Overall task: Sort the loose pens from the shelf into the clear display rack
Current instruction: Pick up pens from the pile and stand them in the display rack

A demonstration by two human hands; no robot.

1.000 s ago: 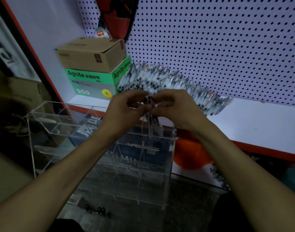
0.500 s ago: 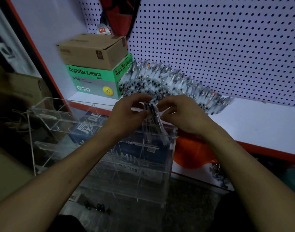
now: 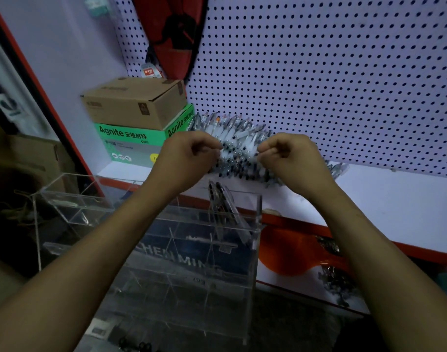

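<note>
Pen pile (image 3: 238,148) on shelf (image 3: 395,196), behind clear rack (image 3: 252,224); pens' long axes run toward pegboard. Left hand (image 3: 189,158), right hand (image 3: 291,161) flank pile, about equally near, fingers curled at its edges; grip unclear. Few pens (image 3: 221,199) upright in rack's top right compartment.

Your left hand (image 3: 189,158) and right hand (image 3: 291,158) are bare, with no gloves, rings, watch or wristband showing, and both forearms are uncovered right down to the lower edge of the view.
</note>
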